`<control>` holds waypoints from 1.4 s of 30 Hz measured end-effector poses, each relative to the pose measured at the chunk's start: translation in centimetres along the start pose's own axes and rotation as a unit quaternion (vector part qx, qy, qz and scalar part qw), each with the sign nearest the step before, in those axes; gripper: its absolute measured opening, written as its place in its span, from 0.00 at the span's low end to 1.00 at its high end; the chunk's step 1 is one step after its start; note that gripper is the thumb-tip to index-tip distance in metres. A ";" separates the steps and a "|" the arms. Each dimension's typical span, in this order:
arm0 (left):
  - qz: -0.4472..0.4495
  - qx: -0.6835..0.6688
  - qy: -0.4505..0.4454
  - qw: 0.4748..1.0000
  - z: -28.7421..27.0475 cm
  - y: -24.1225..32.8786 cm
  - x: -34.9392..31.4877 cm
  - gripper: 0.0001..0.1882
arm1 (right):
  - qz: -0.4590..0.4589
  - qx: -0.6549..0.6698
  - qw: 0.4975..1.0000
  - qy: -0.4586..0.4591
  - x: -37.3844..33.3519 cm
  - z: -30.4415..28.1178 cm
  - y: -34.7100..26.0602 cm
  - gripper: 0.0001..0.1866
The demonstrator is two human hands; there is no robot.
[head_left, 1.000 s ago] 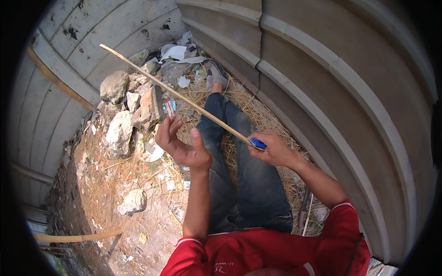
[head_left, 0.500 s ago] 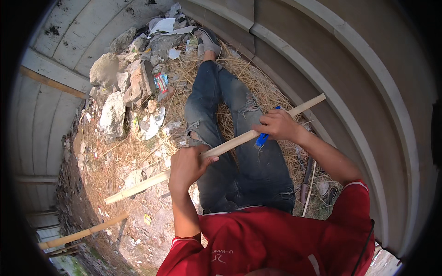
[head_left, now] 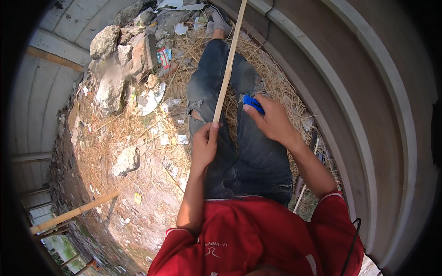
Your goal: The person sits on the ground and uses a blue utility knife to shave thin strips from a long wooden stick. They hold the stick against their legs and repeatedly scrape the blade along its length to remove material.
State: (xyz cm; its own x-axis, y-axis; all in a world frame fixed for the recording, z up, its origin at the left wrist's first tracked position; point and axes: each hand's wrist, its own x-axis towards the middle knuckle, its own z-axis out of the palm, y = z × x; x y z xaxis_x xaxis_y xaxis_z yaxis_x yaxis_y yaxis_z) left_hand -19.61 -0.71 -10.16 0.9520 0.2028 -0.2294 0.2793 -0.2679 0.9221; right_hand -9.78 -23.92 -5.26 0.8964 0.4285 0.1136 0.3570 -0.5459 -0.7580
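Observation:
My left hand is closed around the lower end of a long, pale bamboo strip, its thumb lying along the strip. From there the strip rises over my jeans and past my feet to the top of the view. In my right hand is a blue utility knife, gripped above my right thigh and apart from the strip. Fingers cover part of the knife, and I cannot make out its blade. Both hands are over my outstretched legs in torn jeans.
Rocks and broken brick are heaped at the far left, beside litter and dry straw. A ribbed metal wall curves along my right. At the lower left a bamboo pole juts in. One pale stone lies nearer.
The strip has swung from lying crosswise over my legs to pointing away from me. My right hand has let go of it and keeps the knife. My left hand now grips its near end.

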 end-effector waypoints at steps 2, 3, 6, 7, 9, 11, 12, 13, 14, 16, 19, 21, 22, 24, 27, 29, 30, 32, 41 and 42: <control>-0.019 -0.042 -0.022 0.999 1.1 0.1 0.1 0.23 | -0.008 0.021 0.999 -0.037 -1.5 1.3 0.6 0.21; -0.026 -0.056 -0.043 0.997 1.5 0.5 0.0 0.24 | -0.008 0.027 0.998 -0.058 -2.4 1.8 0.6 0.22; -0.053 -0.109 -0.055 0.991 3.0 0.0 -0.7 0.25 | 0.017 -0.002 0.994 -0.108 -4.2 3.3 0.3 0.24; -0.062 -0.128 -0.052 0.989 3.4 -0.4 -0.9 0.26 | 0.030 -0.019 0.992 -0.121 -4.5 3.5 0.2 0.25; -0.042 -0.095 -0.056 0.993 3.6 -0.9 -1.0 0.27 | 0.054 -0.049 0.989 -0.129 -4.6 3.6 -0.1 0.26; -0.018 -0.034 -0.041 0.998 3.8 -1.0 -1.0 0.28 | 0.051 -0.079 0.986 -0.136 -4.4 3.5 0.0 0.27; -0.002 0.010 -0.022 1.000 3.9 -0.8 -1.0 0.28 | 0.036 -0.094 0.985 -0.139 -3.8 3.3 0.3 0.27; 0.012 0.055 -0.003 0.998 3.9 -0.7 -1.0 0.29 | 0.020 -0.107 0.984 -0.143 -3.1 3.0 0.7 0.27; 0.005 0.063 0.002 0.998 3.8 -0.5 -1.0 0.29 | 0.015 -0.107 0.985 -0.138 -2.3 2.7 1.1 0.28; -0.003 0.078 0.007 0.997 3.6 0.1 -0.8 0.29 | 0.008 -0.108 0.987 -0.121 -0.4 1.8 1.9 0.29; -0.007 0.057 0.015 0.998 3.6 0.3 -0.8 0.29 | 0.092 -0.095 0.991 -0.020 3.5 0.4 3.8 0.29; -0.019 0.045 -0.016 0.999 4.1 0.2 -2.3 0.29 | 0.122 -0.055 0.991 0.022 4.5 -1.0 5.1 0.29; -0.021 0.041 -0.031 0.998 4.1 0.3 -2.7 0.29 | 0.112 -0.038 0.993 0.013 4.9 -1.9 5.2 0.29; -0.021 0.035 -0.021 0.999 3.9 0.5 -2.5 0.29 | 0.051 -0.039 0.998 -0.029 4.6 -2.0 3.6 0.28; -0.001 0.019 0.022 1.000 3.8 0.7 -1.2 0.29 | -0.070 -0.107 0.984 -0.125 -0.9 2.2 -0.2 0.28; -0.009 0.014 0.008 1.000 3.6 0.6 -1.0 0.29 | -0.038 -0.092 0.990 -0.096 -0.2 1.7 0.2 0.29; -0.016 0.014 0.002 1.000 3.4 0.4 -1.4 0.29 | -0.021 -0.080 0.993 -0.083 0.4 1.5 0.4 0.29; -0.026 0.016 -0.023 0.999 3.2 0.5 -3.1 0.30 | 0.083 -0.072 0.994 0.031 5.0 -2.6 4.0 0.32; -0.126 -0.203 -0.162 0.957 1.0 1.4 -3.0 0.30 | 0.074 0.029 0.990 0.113 6.1 -5.8 3.0 0.29; -0.135 -0.234 -0.185 0.945 0.6 1.6 -2.8 0.31 | 0.082 0.062 0.988 0.117 6.0 -5.6 2.6 0.29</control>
State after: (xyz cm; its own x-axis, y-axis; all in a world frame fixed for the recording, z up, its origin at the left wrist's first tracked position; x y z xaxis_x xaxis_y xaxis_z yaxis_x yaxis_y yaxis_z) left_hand -21.76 -2.24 -8.19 0.8570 -0.1621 -0.4892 0.5143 0.2095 0.8316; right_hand -1.96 -26.81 -2.92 0.9809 0.1561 0.1165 0.1797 -0.4951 -0.8500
